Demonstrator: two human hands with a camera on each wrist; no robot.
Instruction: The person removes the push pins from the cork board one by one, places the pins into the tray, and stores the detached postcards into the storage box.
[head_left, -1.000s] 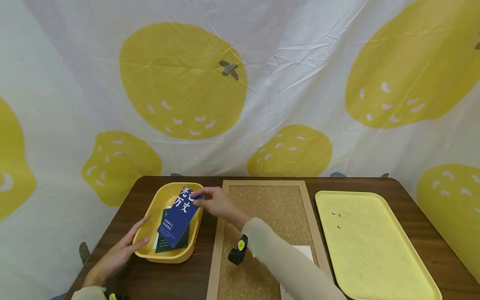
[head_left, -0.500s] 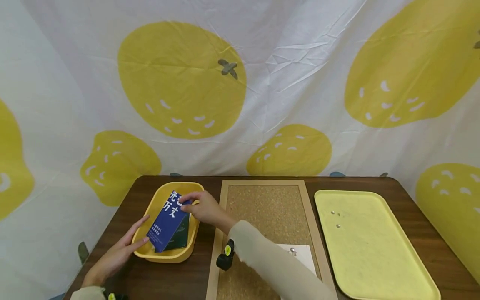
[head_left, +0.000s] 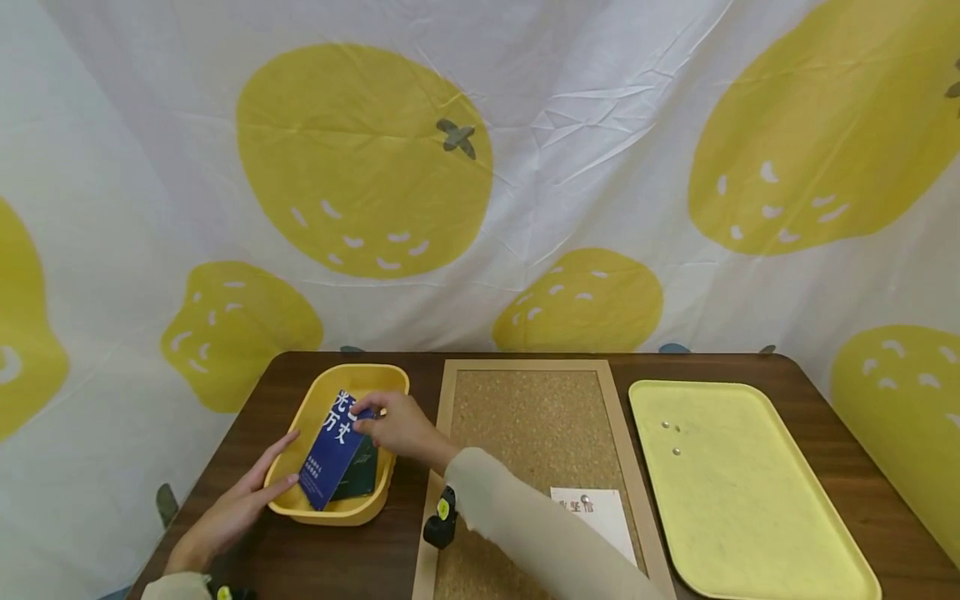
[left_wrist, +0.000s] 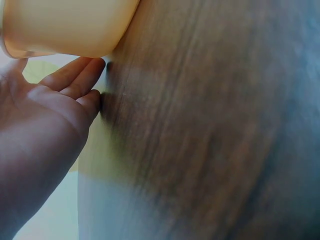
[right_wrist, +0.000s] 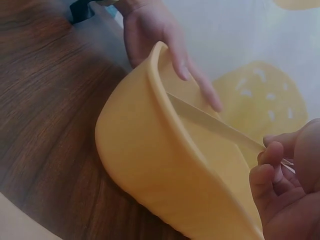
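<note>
A yellow plastic basket [head_left: 330,518] stands at the left of the table. My right hand [head_left: 405,429] pinches the upper right corner of a dark blue card [head_left: 330,458] with white characters, which slants over the basket. In the right wrist view the card [right_wrist: 215,120] shows edge-on, its lower end by the basket's rim. Beneath it lies a dark green card [head_left: 360,475], partly hidden. My left hand [head_left: 232,508] holds the basket's left side, thumb and forefinger over the rim. The left wrist view shows its other fingers [left_wrist: 80,80] against the outer wall.
A wood-framed corkboard [head_left: 525,417] lies mid-table, partly under my right forearm. A white paper [head_left: 600,521] with printed characters and a silver pin [head_left: 585,498] is on it. Farther right lies a pale yellow tray [head_left: 742,492] holding several small pins [head_left: 677,452]. A patterned curtain hangs behind.
My right hand has moved left and slightly nearer, carrying the blue card over the basket's left part and covering more of the green card. More of the white paper shows. The left hand has stayed put.
</note>
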